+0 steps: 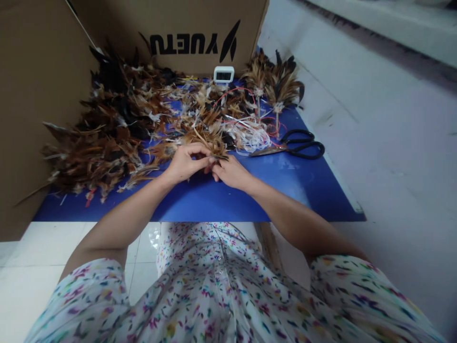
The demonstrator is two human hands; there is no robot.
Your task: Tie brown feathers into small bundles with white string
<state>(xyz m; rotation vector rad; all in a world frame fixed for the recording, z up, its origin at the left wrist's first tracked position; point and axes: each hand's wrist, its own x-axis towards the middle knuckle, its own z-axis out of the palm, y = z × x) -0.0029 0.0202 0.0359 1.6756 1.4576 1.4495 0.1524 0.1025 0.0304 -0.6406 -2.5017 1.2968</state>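
My left hand (190, 162) and my right hand (230, 171) meet over the front half of the blue table. Between them is a small bunch of brown feathers (216, 144), its tips pointing away from me. The right fingers are curled round the bunch's lower end. The left thumb and forefinger pinch a dark feather (220, 157) against it. Just beyond my hands lie loose brown feathers (205, 112). To the right of them is a tangle of white plastic string (252, 133). Where the bunch's stems end is hidden by my fingers.
Black-handled scissors (303, 145) lie to the right. Behind them are two feather bundles on sticks (279, 88). A large feather heap (103, 147) covers the left side. A small white digital display (223, 75) stands at the back, before a cardboard box (185, 21). Red string (243, 89) crosses the feathers.
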